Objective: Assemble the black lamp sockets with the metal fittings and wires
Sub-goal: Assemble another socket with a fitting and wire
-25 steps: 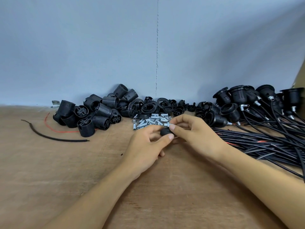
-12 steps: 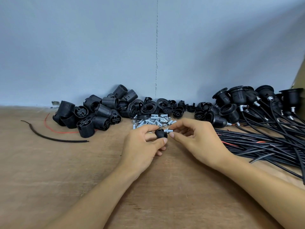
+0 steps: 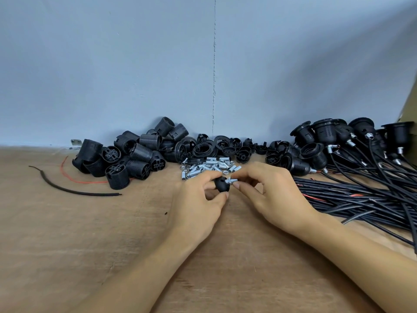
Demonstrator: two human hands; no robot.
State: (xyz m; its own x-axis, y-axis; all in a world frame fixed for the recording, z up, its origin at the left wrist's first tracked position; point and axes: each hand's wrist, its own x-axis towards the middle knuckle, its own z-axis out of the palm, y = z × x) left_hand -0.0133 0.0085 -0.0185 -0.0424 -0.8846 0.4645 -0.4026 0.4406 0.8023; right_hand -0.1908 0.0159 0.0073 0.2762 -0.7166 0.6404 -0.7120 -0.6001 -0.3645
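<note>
Head view, left to right: well out from the left hand, a black cable scrap and a thin red wire lie on the table, with a heap of ribbed socket bodies beyond them. Just past the fingertips of both hands is a pile of loose fittings, with caps and rings behind it. The left hand grips a small domed socket cap between thumb and curled fingers, lifted just off the table. The right hand pinches a threaded metal fitting with thumb and forefinger, its end at the cap's top hole; can't tell how far it is seated. Beyond and right of the right hand are the wired sockets and the cable bundle. Likely step: screwing the fitting into the cap. Risks: going in tilted would cross-thread the plastic. The tiny part could slip from the pinch and vanish into the loose pile, and a weak hold would let the cap spin along.
</note>
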